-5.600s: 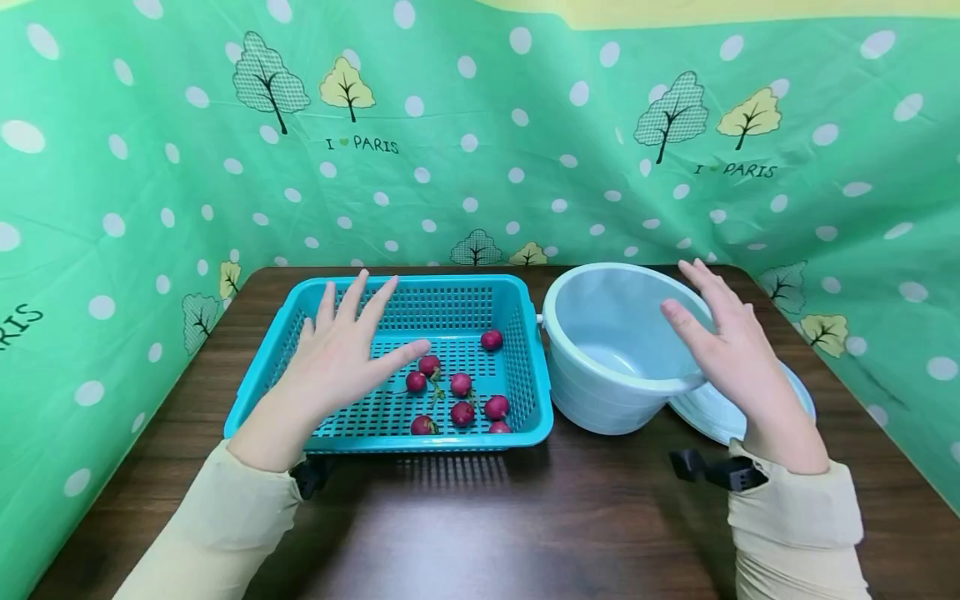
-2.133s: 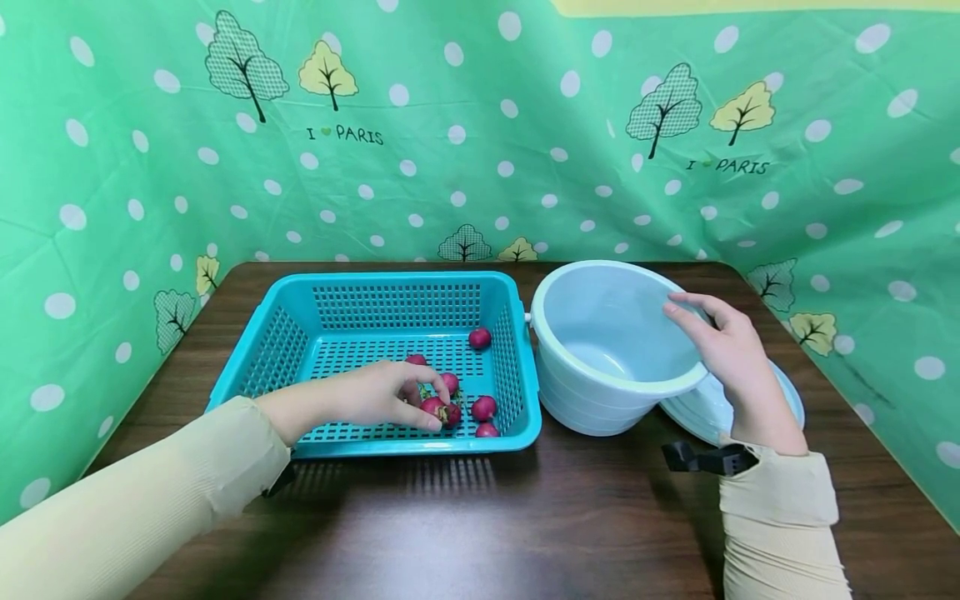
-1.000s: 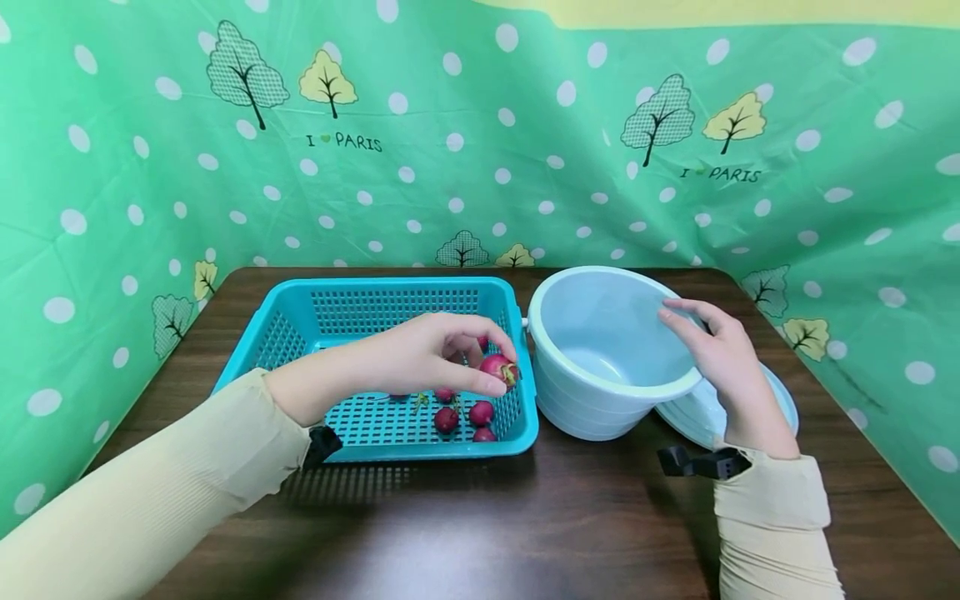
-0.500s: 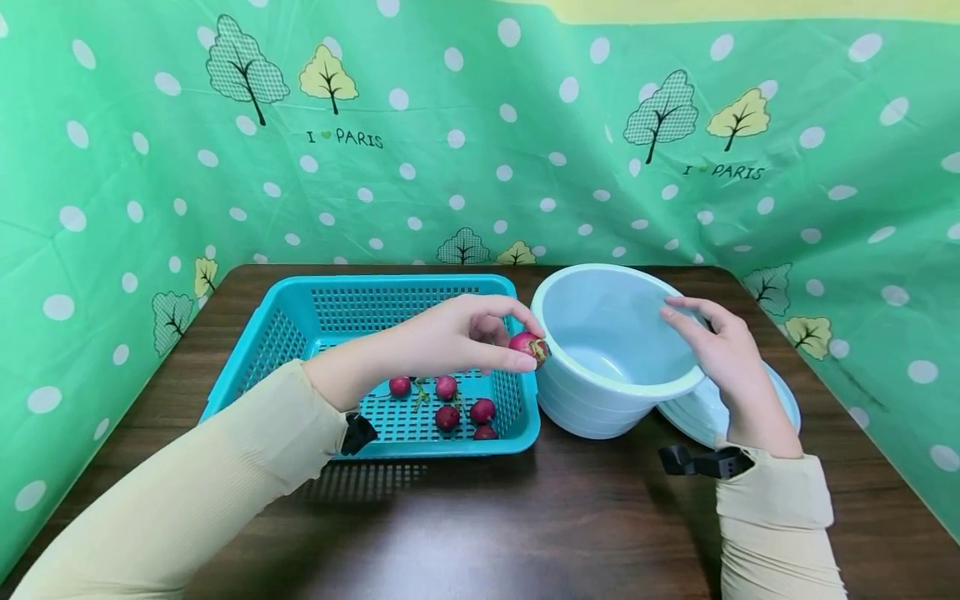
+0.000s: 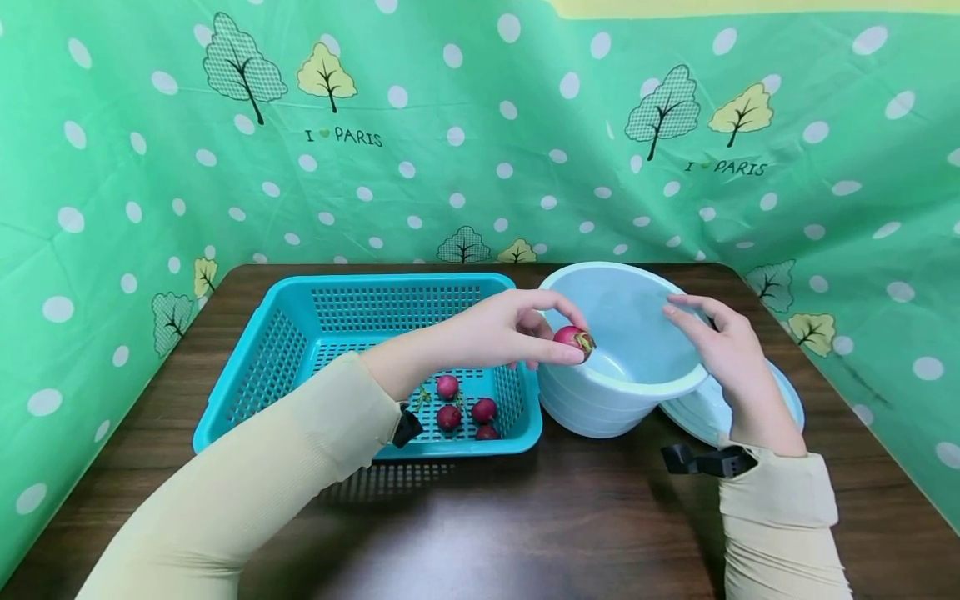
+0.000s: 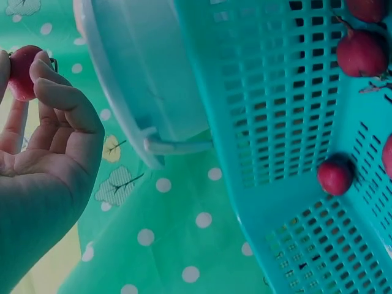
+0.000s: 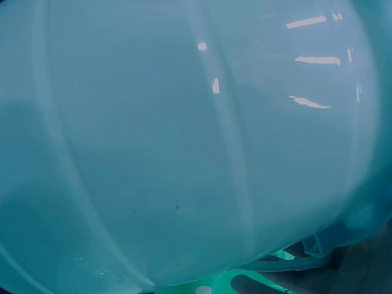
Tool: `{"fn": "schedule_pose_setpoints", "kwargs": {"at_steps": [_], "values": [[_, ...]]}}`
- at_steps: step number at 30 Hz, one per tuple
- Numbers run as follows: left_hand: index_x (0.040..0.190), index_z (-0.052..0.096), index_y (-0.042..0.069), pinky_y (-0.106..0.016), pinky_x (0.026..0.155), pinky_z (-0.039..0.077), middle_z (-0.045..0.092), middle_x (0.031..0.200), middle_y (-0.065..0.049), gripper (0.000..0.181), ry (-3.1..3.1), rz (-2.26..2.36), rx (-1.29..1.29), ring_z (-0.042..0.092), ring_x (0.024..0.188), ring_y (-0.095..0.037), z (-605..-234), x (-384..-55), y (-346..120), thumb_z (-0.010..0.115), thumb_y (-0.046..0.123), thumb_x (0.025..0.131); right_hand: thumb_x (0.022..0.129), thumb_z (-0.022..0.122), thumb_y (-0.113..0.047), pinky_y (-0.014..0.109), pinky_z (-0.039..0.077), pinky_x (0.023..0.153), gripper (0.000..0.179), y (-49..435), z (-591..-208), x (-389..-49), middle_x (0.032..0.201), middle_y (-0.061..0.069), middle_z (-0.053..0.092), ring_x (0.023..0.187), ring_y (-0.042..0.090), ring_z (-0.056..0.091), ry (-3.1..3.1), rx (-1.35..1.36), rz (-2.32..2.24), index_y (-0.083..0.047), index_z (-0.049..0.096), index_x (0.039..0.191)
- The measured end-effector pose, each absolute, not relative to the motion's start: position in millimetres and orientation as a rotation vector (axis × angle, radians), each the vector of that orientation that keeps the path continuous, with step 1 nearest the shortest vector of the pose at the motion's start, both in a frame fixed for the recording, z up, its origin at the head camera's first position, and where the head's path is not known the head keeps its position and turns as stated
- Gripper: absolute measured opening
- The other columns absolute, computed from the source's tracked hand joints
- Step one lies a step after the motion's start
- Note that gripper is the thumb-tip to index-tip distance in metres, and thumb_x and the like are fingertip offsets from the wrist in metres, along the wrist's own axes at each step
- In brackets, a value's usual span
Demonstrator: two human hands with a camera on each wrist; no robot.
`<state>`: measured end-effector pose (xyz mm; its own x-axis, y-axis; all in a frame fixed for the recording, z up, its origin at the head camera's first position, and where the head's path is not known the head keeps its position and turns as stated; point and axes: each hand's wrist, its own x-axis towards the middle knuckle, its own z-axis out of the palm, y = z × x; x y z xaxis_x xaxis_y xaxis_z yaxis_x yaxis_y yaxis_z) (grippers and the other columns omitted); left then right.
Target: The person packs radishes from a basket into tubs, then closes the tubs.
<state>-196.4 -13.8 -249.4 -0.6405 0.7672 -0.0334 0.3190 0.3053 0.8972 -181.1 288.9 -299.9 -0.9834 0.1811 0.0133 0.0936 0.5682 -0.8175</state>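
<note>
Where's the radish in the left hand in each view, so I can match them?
Head: the held radish is right of centre, against the opening of the bucket.
Left wrist: near the top left corner, pinched by the left hand.
Right wrist: not in it.
Shared landmark: the bucket, right of centre in head, upper left in left wrist, filling most of right wrist.

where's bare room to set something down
Bare tabletop lies in front of the basket and bucket, between the sleeves; the basket's back left is free. Crowded: the basket's front right, with radishes, and the bucket's mouth, between left hand and right hand.
</note>
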Motion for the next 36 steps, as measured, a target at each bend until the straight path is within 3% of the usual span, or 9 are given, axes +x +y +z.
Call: {"fn": "schedule_pose_setpoints", "kwargs": {"at_steps": [4,9,18,23,29,36], "values": [[0.123,0.061,0.024,-0.045,0.074,0.056,0.07,0.092,-0.016,0.031,2.1,1.287,0.952,0.064,0.087,-0.037,-250,-197,-4,0.069,0.03,0.094,0.099,0.05,-0.051,0.056,0.036,0.103,0.067,288,-299,-180,0.162,0.019,0.023,0.143,0.044,0.028,-2.691,-0.238,1.414,-0.004,0.044,0.147],[0.125,0.06,0.022,-0.045,0.077,0.057,0.07,0.087,-0.01,0.033,2.101,1.343,0.951,0.064,0.086,-0.033,-248,-201,7,0.069,0.029,0.094,0.099,0.051,-0.05,0.062,0.032,0.106,0.067,288,-300,-180,0.162,0.02,0.023,0.143,0.045,0.027,-2.674,-0.235,1.422,-0.003,0.044,0.147],[0.123,0.06,0.023,-0.031,0.075,0.059,0.071,0.089,-0.006,0.033,2.062,1.55,0.825,0.068,0.084,-0.021,-249,-208,23,0.07,0.03,0.093,0.099,0.05,-0.05,0.06,0.034,0.104,0.067,290,-301,-181,0.161,0.021,0.025,0.142,0.045,0.029,-2.688,-0.235,1.408,-0.003,0.044,0.147],[0.12,0.062,0.023,-0.03,0.077,0.059,0.073,0.089,-0.006,0.03,2.039,1.598,0.783,0.07,0.083,-0.02,-249,-210,30,0.071,0.029,0.093,0.099,0.05,-0.052,0.046,0.039,0.097,0.067,292,-301,-182,0.162,0.019,0.025,0.14,0.042,0.03,-2.705,-0.23,1.405,-0.006,0.044,0.147],[0.119,0.062,0.023,-0.028,0.077,0.057,0.073,0.09,-0.003,0.028,2.064,1.554,0.796,0.068,0.085,-0.017,-252,-214,36,0.071,0.03,0.092,0.098,0.051,-0.054,0.058,0.033,0.106,0.068,293,-301,-182,0.162,0.019,0.022,0.143,0.042,0.026,-2.694,-0.233,1.43,-0.007,0.045,0.147],[0.117,0.063,0.022,-0.028,0.076,0.056,0.073,0.089,-0.002,0.028,2.077,1.506,0.822,0.068,0.084,-0.017,-258,-218,40,0.072,0.029,0.092,0.099,0.05,-0.051,0.052,0.036,0.101,0.067,292,-301,-182,0.162,0.019,0.024,0.142,0.042,0.027,-2.704,-0.23,1.424,-0.005,0.044,0.148]]}}
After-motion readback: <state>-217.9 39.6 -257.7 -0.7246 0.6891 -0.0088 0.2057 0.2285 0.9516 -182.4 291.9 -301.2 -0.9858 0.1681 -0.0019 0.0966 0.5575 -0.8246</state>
